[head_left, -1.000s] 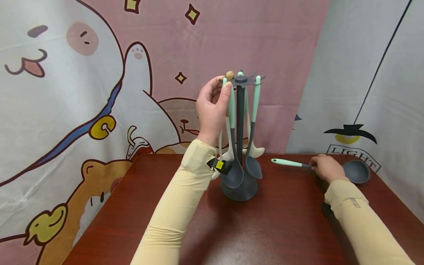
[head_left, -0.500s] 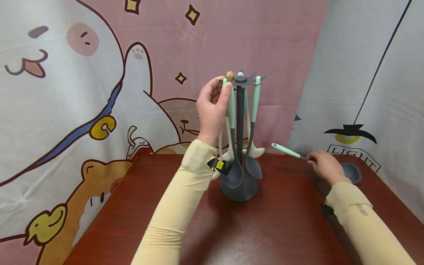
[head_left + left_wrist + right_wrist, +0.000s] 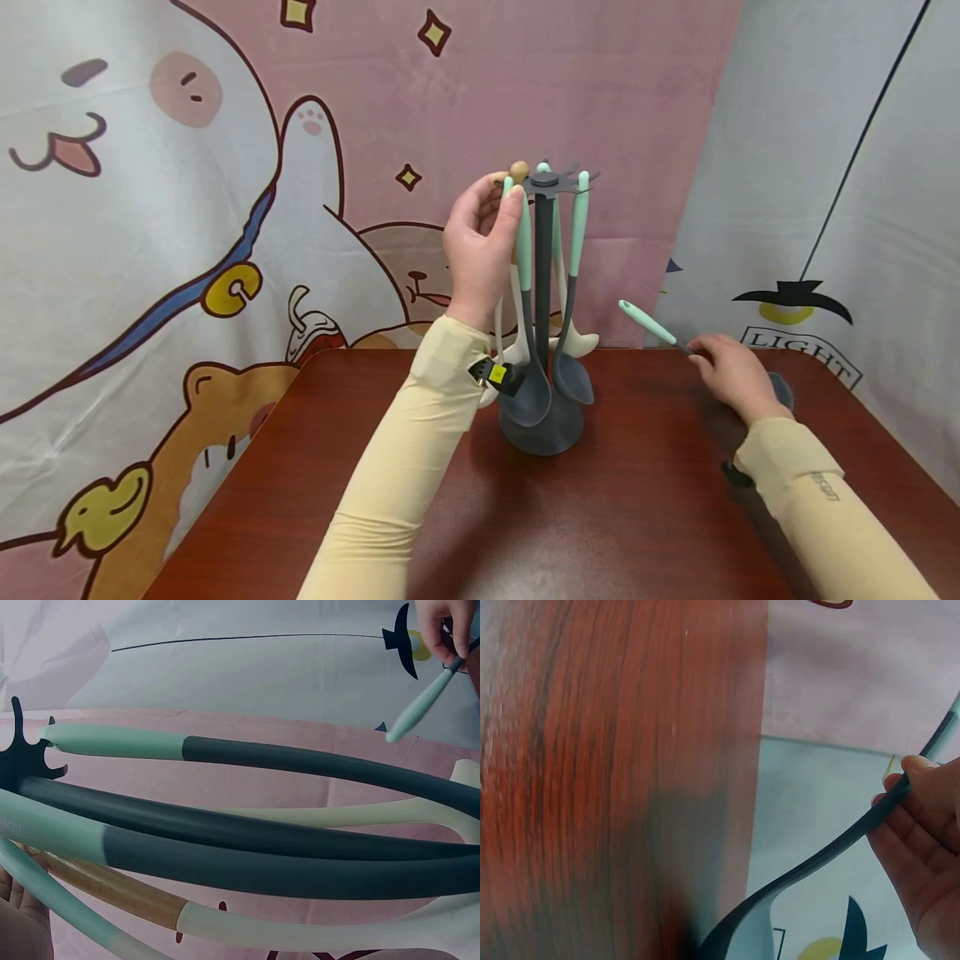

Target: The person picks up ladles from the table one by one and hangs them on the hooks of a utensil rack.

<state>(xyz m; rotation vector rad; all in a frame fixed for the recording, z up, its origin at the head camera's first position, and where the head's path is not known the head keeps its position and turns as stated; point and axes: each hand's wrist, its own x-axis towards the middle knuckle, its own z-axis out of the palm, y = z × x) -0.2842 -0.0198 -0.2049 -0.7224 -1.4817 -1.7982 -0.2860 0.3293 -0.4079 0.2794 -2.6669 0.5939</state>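
My left hand grips the top of a dark grey utensil rack, thumb and fingers around the hook edge beside a mint handle and a wooden-handled utensil. Several grey and cream utensils hang from its hooks. On the right, my right hand pinches the grey shaft of a ladle between thumb and fingers. The ladle's mint handle points up toward the rack. Its bowl is mostly hidden behind the hand in the head view.
The rack's round base stands on a reddish-brown wooden table. A cartoon-print cloth hangs right behind the table's far edge. Hanging spoon heads surround the post low down.
My right hand has lifted the ladle and shifted slightly left; the ladle's handle end has tilted upward and its bowl has swung behind the hand. The left hand and rack have not moved.
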